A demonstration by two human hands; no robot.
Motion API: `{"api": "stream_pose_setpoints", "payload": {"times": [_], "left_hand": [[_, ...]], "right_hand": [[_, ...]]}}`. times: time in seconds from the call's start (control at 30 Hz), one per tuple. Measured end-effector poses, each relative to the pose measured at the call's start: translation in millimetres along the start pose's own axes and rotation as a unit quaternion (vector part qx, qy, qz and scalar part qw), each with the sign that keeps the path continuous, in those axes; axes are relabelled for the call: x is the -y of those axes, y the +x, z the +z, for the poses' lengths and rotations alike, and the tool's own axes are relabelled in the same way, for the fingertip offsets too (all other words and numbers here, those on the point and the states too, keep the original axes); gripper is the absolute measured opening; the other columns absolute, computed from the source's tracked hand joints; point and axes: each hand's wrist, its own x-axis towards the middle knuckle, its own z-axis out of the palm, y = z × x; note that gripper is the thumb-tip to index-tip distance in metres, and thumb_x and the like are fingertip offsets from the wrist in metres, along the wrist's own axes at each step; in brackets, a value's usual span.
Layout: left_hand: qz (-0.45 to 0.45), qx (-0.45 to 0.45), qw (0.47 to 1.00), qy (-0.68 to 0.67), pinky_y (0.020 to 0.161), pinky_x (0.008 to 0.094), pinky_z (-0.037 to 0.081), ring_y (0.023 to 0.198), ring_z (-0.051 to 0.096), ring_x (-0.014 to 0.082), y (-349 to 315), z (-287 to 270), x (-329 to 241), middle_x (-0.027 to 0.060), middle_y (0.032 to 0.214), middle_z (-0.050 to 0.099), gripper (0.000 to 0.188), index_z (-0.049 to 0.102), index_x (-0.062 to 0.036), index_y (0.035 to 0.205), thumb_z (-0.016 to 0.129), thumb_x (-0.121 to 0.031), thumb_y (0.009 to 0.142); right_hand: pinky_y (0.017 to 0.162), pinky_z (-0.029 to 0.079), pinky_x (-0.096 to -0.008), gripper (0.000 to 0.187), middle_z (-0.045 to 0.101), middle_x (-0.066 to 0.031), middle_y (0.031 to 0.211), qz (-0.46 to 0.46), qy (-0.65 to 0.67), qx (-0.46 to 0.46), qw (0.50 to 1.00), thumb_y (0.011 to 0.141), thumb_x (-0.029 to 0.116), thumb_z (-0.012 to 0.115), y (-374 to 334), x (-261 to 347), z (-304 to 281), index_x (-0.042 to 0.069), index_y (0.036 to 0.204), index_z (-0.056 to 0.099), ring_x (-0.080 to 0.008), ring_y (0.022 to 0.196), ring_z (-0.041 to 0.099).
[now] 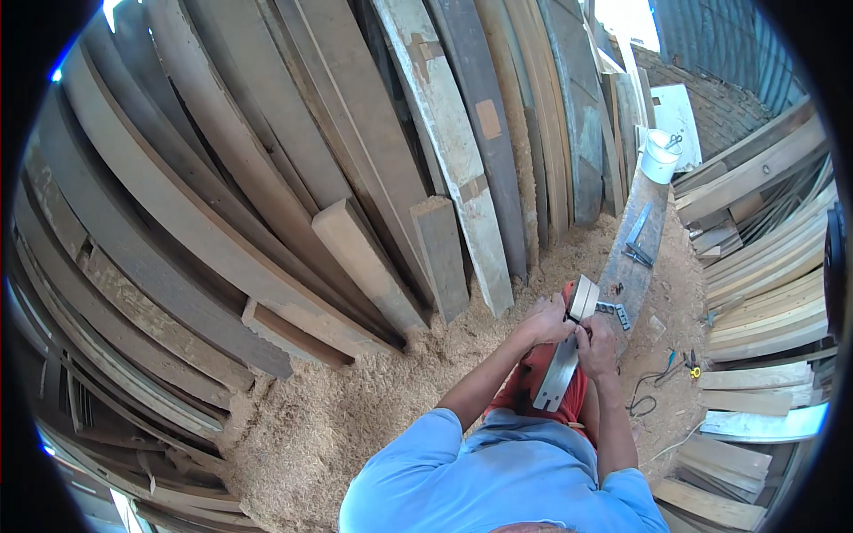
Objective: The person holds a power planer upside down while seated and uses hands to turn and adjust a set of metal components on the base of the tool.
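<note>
Across my lap lies what looks like an electric hand planer [558, 373], its long metal sole facing up in two parts, with a paler front part and some red beside it. My left hand [548, 322] is closed at the planer's middle, on its left side. From the other side my right hand [598, 344] meets it, fingers pinched together; what they pinch is hidden. Just beyond the right hand, a small black-and-silver metal piece [613, 313] rests on the narrow plank bench [633, 200].
Farther along the bench lie a blue-and-silver tool [638, 244] and a white bucket [660, 158] with scissors [673, 142] at its rim. Boards [342, 133] lean at left; stacked timber [769, 293] lines the right. Sawdust [329, 426] covers the floor, where a cord [641, 398] lies.
</note>
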Motion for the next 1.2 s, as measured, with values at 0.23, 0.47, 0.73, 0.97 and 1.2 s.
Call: {"api": "stream_pose_setpoints", "payload": {"times": [0.23, 0.47, 0.73, 0.97, 1.2], "left_hand": [[0.002, 0.005, 1.0, -0.003, 0.099, 0.0538, 0.051, 0.113, 0.064, 0.0528, -4.9, -11.1, -8.2, 0.0408, 0.116, 0.064, 0.073, 0.053, 0.0198, 0.121, 0.065, -0.041, 0.082], [-0.005, 0.008, 1.0, 0.003, 0.101, 0.0525, 0.051, 0.115, 0.064, 0.0517, -6.2, -12.3, -12.3, 0.0401, 0.118, 0.064, 0.075, 0.052, 0.0197, 0.125, 0.064, -0.041, 0.083], [-0.018, 0.023, 1.0, -0.001, 0.103, 0.0508, 0.05, 0.12, 0.061, 0.051, -3.9, -10.8, -12.1, 0.0405, 0.124, 0.062, 0.08, 0.05, 0.0206, 0.128, 0.064, -0.045, 0.084], [-0.021, 0.033, 0.999, -0.018, 0.106, 0.0507, 0.048, 0.122, 0.06, 0.0512, -4.1, -14.5, -14.6, 0.0406, 0.127, 0.061, 0.081, 0.049, 0.0204, 0.13, 0.064, -0.044, 0.084], [-0.03, 0.032, 0.999, -0.009, 0.106, 0.0515, 0.048, 0.122, 0.06, 0.0518, 2.5, -6.4, -4.3, 0.0396, 0.126, 0.062, 0.08, 0.049, 0.0197, 0.131, 0.065, -0.043, 0.083]], "right_hand": [[0.071, 0.049, -0.0465, 0.013, 0.063, -0.0176, 0.079, -0.004, 0.034, -0.02, 0.999, 0.091, 0.014, 0.068, 1.8, 3.3, -2.9, 0.002, 0.089, 0.064, -0.0365, 0.076, 0.064], [0.078, 0.05, -0.0499, 0.015, 0.067, -0.0201, 0.088, 0.012, -0.003, 0.009, 1.0, 0.093, 0.017, 0.065, 2.2, -4.0, -3.1, 0.003, 0.093, 0.064, -0.0411, 0.086, 0.065], [0.082, 0.05, -0.0499, 0.015, 0.067, -0.0205, 0.093, 0.05, -0.032, 0.036, 0.998, 0.093, 0.017, 0.065, 2.1, -4.2, -3.3, 0.002, 0.094, 0.064, -0.0411, 0.092, 0.065], [0.078, 0.051, -0.0488, 0.014, 0.066, -0.0198, 0.089, -0.013, -0.011, -0.014, 1.0, 0.091, 0.015, 0.067, 2.8, -10.0, 2.8, 0.001, 0.092, 0.066, -0.0404, 0.086, 0.066], [0.079, 0.051, -0.0491, 0.016, 0.065, -0.0206, 0.087, -0.023, 0.009, -0.01, 1.0, 0.093, 0.017, 0.065, 2.5, -3.4, 0.1, 0.001, 0.091, 0.065, -0.0407, 0.086, 0.066]]}}
